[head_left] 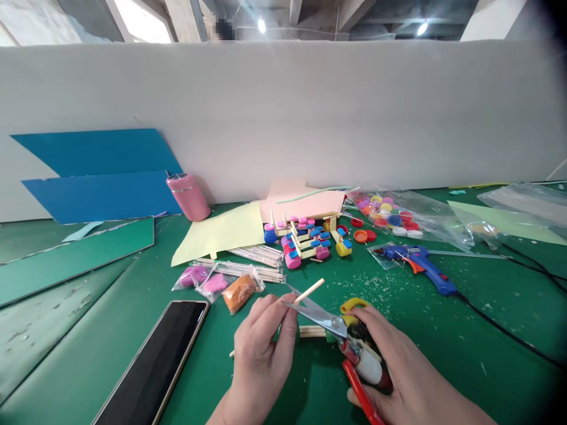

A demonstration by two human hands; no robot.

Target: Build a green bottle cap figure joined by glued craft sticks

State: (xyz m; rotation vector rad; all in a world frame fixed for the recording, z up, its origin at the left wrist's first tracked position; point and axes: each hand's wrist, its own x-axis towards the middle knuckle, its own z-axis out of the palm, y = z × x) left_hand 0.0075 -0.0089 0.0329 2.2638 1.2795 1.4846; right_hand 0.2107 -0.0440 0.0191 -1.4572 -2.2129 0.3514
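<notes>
In my left hand (266,345), a thin pale wooden stick (313,288) is pinched between thumb and fingers, its end slanting up to the right. My right hand (398,360) grips a pair of scissors (326,320) with red handles. The blades are apart and the stick lies between them, close to my left fingertips. Beneath the scissors, several more wooden sticks (312,331) lie on the green table. A yellow loop handle (353,306) shows beside my right fingers; what it belongs to is partly hidden.
Small models of sticks and coloured caps (305,242) stand beyond my hands. A blue glue gun (416,265) with its cord lies at right, near a bag of bottle caps (385,212). Left are a phone (155,360), bagged clay (239,293) and a pink cup (189,198).
</notes>
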